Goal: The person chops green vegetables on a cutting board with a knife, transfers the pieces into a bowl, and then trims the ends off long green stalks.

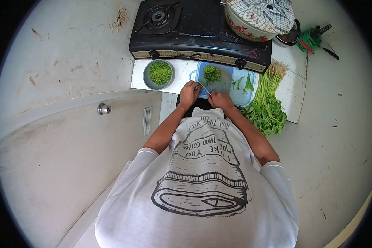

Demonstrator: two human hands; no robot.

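Note:
A knife (205,89) slants across the near edge of a blue cutting board (224,84). My right hand (221,101) is closed around its handle end. My left hand (189,94) is curled beside the blade's tip, its fingers pressed together; what they hold, if anything, is too small to make out. Beyond the blade, a heap of chopped greens (211,74) lies on the board. To the right of the board, several cut green leaves (249,84) rest in a light blue tray (240,74). A grey bowl (146,81) with more chopped greens stands to the left.
A black two-burner stove (198,48) runs along the back, with a cloth-covered floral pot (248,31) on its right. A bunch of leafy stalks (266,99) overhangs the counter's right edge. Farther right are a dark pot (288,38) and a green basket (308,40) with utensils.

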